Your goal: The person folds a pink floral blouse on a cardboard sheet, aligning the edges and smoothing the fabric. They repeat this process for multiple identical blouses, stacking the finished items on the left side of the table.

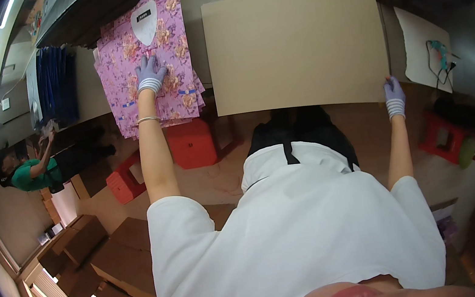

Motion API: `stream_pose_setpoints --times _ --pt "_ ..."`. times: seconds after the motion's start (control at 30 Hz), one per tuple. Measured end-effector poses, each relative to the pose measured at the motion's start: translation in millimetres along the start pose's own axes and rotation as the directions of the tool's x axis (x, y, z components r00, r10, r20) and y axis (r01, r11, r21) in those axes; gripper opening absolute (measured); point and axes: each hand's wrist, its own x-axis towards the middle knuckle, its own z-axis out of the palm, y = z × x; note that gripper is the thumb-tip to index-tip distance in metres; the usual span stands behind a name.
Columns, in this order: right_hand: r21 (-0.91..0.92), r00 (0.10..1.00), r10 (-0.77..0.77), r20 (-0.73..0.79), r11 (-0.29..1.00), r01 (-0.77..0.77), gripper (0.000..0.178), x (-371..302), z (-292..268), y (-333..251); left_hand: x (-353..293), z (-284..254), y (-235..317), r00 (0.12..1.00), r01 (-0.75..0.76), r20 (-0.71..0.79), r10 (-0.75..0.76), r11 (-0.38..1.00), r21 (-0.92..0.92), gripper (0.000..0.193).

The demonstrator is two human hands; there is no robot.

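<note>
My left hand (150,75) wears a pale purple knit glove with a striped cuff. It lies with fingers spread on a stack of pink floral-printed sheets (121,74), which carry a white oval with a dark label near the top. To the right of the stack, a large plain brown cardboard sheet (296,47) lies flat on the table. At its near right corner is my right hand (393,95), gloved the same way, its fingers closed on the edge. The underside of that corner is hidden.
Dark stacked sheets (88,14) stand behind the floral stack, and blue folded pieces (56,83) farther left. A white board (424,47) with a teal corded tool (438,54) is at right. Red stools (192,144) stand under the table; a person in green (35,172) works at left.
</note>
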Motion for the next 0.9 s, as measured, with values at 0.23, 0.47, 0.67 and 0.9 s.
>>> stream_pose_setpoints --times 0.23,0.47,0.67,0.9 --pt "-0.192 0.993 -0.116 0.01 0.974 0.116 0.044 41 17 2 42 -3 -21 0.996 0.086 0.003 -0.093 0.934 0.346 0.066" --pt "-0.483 0.988 0.157 0.009 0.865 -0.133 0.063 60 19 -48 -27 -17 98 0.83 0.023 -0.551 0.081 0.984 0.178 0.057" --pt "-0.515 0.974 0.195 -0.118 0.827 -0.228 0.066 64 24 -54 -134 41 251 0.897 -0.373 -0.2 0.393 0.919 0.132 0.049" --pt "-0.605 0.959 -0.154 -0.237 0.796 -0.022 0.055 56 18 -48 -174 122 313 0.963 -0.269 0.014 0.27 0.963 -0.031 0.056"
